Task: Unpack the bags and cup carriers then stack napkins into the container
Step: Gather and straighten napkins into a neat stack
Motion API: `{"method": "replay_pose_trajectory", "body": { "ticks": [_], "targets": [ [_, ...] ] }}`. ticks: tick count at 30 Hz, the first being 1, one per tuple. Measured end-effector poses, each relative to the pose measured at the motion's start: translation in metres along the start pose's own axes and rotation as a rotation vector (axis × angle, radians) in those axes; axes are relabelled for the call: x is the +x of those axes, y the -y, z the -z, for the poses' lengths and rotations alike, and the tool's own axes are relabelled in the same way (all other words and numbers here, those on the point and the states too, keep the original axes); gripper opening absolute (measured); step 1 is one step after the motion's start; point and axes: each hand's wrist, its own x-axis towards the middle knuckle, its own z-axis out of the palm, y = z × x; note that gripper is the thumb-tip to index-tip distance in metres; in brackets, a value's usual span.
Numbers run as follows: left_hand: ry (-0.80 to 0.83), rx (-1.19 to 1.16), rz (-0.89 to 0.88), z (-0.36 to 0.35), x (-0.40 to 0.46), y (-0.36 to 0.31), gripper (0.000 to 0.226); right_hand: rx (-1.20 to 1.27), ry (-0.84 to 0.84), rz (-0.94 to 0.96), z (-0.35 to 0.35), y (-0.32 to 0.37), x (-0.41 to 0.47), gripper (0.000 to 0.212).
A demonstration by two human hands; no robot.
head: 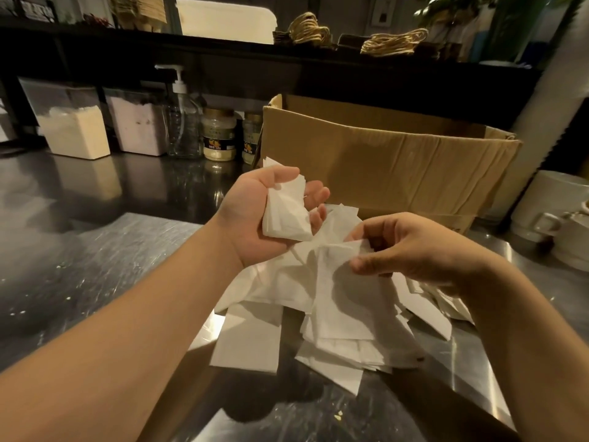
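Note:
A loose heap of white napkins (322,320) lies on the steel counter (95,266) in front of me. My left hand (255,215) is palm up above the heap and holds a small stack of napkins (287,212) between thumb and fingers. My right hand (411,250) hovers over the heap's right side and pinches the top edge of one napkin (338,260) between thumb and fingertips. Behind the heap stands an open brown cardboard box (382,167); its inside is hidden.
At the back left are two clear tubs of powder (73,129), a pump bottle (183,122) and two jars (219,135). White cups and crockery (561,218) sit at the right edge. A dark shelf above carries twine bundles (392,43).

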Motion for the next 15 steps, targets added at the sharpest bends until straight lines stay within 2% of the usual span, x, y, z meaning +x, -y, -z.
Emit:
{"method": "replay_pose_trajectory", "body": {
  "ticks": [4,10,15],
  "targets": [
    [0.029,0.085,0.021,0.001,0.001,0.002,0.053,0.194,0.001,0.220,-0.005,0.004,-0.006,0.026],
    [0.137,0.319,0.089,-0.001,0.003,0.011,0.056,0.363,-0.240,0.359,-0.018,0.005,-0.003,0.011],
    [0.178,0.347,0.047,0.005,0.006,0.018,0.062,0.411,-0.373,0.362,-0.027,0.004,0.003,0.028]
  ]
}}
